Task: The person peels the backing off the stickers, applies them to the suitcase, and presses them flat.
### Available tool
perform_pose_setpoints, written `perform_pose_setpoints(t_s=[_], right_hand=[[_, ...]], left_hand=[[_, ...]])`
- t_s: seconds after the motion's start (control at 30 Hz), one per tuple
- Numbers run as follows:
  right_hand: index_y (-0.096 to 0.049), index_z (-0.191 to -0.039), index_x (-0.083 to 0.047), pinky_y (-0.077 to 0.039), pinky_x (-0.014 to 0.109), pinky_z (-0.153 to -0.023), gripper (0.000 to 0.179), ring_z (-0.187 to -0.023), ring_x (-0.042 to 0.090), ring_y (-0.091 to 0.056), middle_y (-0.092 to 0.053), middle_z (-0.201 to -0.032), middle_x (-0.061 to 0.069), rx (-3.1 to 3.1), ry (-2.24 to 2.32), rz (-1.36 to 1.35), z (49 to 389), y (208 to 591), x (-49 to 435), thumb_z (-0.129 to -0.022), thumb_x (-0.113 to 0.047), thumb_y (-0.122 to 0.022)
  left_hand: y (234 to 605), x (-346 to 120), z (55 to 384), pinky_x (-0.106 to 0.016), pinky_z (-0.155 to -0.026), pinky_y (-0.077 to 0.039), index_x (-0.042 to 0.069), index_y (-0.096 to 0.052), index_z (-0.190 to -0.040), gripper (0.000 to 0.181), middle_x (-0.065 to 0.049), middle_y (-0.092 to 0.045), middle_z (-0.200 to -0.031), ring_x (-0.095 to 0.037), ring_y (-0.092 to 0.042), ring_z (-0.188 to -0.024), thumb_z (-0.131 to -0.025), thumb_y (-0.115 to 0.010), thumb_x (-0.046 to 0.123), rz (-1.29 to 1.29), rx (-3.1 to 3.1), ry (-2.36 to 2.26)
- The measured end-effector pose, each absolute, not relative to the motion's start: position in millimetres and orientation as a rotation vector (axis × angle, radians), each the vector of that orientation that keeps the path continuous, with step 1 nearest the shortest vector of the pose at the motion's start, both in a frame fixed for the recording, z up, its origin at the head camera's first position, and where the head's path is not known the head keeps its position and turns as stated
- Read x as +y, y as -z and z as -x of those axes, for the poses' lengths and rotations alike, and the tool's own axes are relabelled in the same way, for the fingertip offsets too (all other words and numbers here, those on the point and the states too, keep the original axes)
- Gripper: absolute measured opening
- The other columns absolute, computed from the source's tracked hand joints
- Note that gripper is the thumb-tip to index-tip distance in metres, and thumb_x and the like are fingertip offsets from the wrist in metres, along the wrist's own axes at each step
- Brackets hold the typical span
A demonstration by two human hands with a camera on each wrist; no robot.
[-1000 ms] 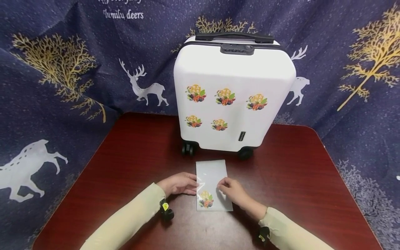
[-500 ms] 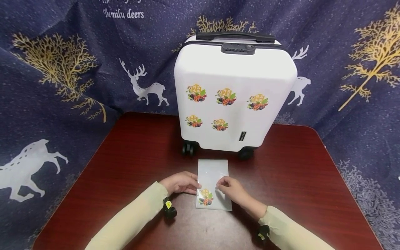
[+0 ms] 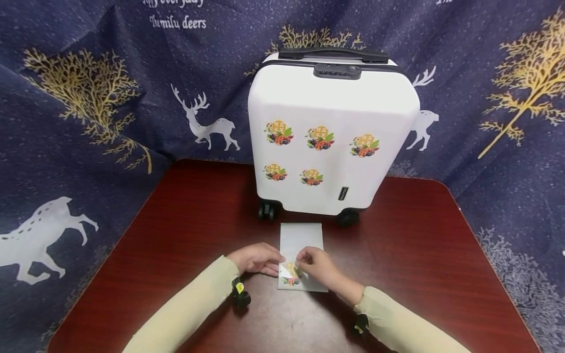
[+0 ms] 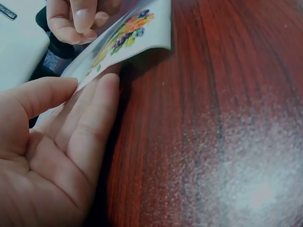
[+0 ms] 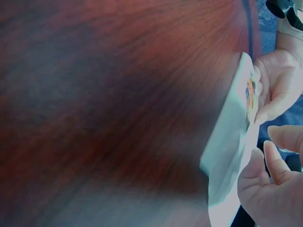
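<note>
A white sheet (image 3: 301, 237) lies in front of the suitcase, its near part raised from the table. At its lower left is a colourful fruit sticker (image 3: 290, 280), also visible in the left wrist view. My left hand (image 3: 258, 259) pinches the sheet's left edge, thumb above and fingers beneath. Over the sheet, the fingertips of my right hand (image 3: 321, 267) are at the sticker's upper right. In the right wrist view its thumb and bent fingers have a gap between them, with nothing seen held there.
A white suitcase (image 3: 335, 98) with several matching stickers stands upright at the back of the dark red table (image 3: 198, 211). Its black wheels (image 3: 267, 210) rest on the tabletop. Behind hangs a blue cloth (image 3: 229, 59) printed with deer and trees.
My right hand has shifted left, from the sheet's right side to the sticker. The sheet has straightened and moved slightly away from me; my left hand stays at its left edge.
</note>
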State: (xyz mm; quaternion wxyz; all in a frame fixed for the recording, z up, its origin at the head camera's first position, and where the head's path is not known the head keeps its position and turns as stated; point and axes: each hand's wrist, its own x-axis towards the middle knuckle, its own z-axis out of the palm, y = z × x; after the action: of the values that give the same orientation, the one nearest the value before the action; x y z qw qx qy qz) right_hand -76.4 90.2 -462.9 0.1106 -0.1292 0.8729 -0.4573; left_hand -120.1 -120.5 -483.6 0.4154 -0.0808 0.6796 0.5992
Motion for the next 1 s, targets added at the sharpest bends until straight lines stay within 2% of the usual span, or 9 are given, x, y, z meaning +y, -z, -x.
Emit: perform_pose_setpoints(t_s=[0.2,0.33,0.5,0.77,1.0], right_hand=[[-0.067,-0.088,0.002,-0.044,0.016,-0.063,0.01,-0.069,0.005,-0.05,-0.067,-0.077,0.011,2.579,1.344,0.45,81.0,467.9,87.3,-0.082,0.0,-0.074],[-0.066,-0.087,0.001,-0.044,0.017,-0.063,0.011,-0.069,0.005,-0.05,-0.065,-0.075,0.01,2.583,1.336,0.444,81.8,468.1,85.1,-0.081,0.001,-0.076],[-0.067,-0.086,0.0,-0.044,0.017,-0.061,0.014,-0.066,0.006,-0.05,-0.063,-0.072,0.006,2.606,1.313,0.441,81.7,469.8,81.2,-0.081,-0.002,-0.08],[-0.07,-0.088,-0.003,-0.045,0.019,-0.065,0.017,-0.073,0.01,-0.052,-0.063,-0.078,0.006,2.707,1.247,0.419,78.5,472.0,76.3,-0.078,-0.005,-0.084],[-0.077,-0.087,-0.003,-0.046,0.018,-0.064,0.009,-0.072,0.007,-0.057,-0.07,-0.081,0.007,2.749,1.218,0.459,75.2,472.2,73.9,-0.08,-0.006,-0.082]], left_hand=[[483.9,-121.1,122.1,-0.034,-0.087,-0.066,-0.008,-0.055,-0.127,0.03,-0.014,-0.072,-0.106,-0.013,-0.07,-0.08,-0.102,-0.057,0.008,0.169,1.694,-1.463],[483.3,-121.9,123.2,-0.035,-0.088,-0.066,-0.006,-0.057,-0.122,0.025,-0.014,-0.073,-0.105,-0.013,-0.071,-0.081,-0.102,-0.055,0.008,0.152,1.673,-1.457],[483.4,-124.4,124.8,-0.035,-0.089,-0.066,-0.001,-0.06,-0.112,0.015,-0.008,-0.073,-0.094,-0.013,-0.072,-0.082,-0.103,-0.053,0.008,0.119,1.629,-1.464],[486.3,-126.7,126.6,-0.039,-0.096,-0.064,0.002,-0.062,-0.104,0.013,-0.007,-0.075,-0.092,-0.017,-0.074,-0.089,-0.103,-0.051,0.008,0.086,1.564,-1.479],[487.5,-128.0,128.6,-0.038,-0.095,-0.064,0.003,-0.064,-0.1,0.014,-0.009,-0.075,-0.094,-0.017,-0.074,-0.086,-0.102,-0.051,0.006,0.097,1.559,-1.482]])
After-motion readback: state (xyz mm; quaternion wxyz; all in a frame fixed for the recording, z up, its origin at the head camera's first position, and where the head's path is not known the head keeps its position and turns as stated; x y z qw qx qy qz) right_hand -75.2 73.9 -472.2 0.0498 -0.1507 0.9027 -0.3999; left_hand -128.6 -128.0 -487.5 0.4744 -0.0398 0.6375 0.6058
